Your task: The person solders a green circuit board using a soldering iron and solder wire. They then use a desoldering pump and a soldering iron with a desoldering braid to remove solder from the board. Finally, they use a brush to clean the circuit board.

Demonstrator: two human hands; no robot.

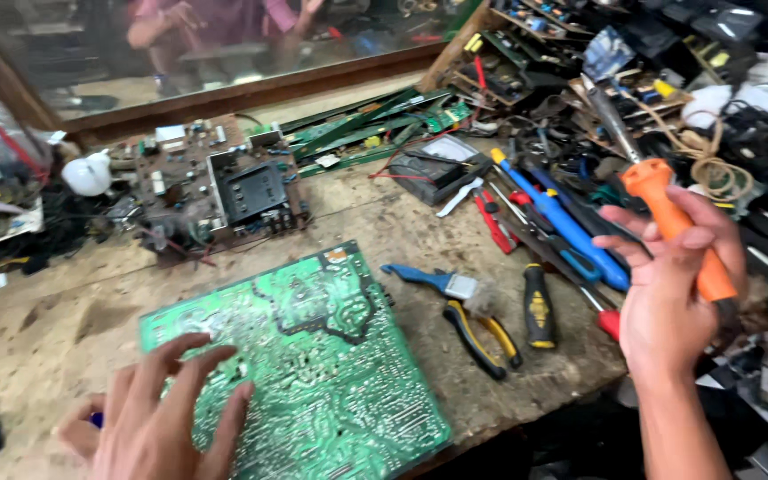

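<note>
One camera on my head, looking down and forward over the workbench, close enough to catch my left hand at the bottom edge, my right hand at right, far wall window along the top.

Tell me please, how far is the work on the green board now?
Done: the green circuit board lies solder side up on the wooden bench. In hand: the left hand presses on its near corner, and the right hand holds an orange-handled soldering iron raised off to the side. Left: the tip has not reached the board, and no joint looks freshly worked.
</note>
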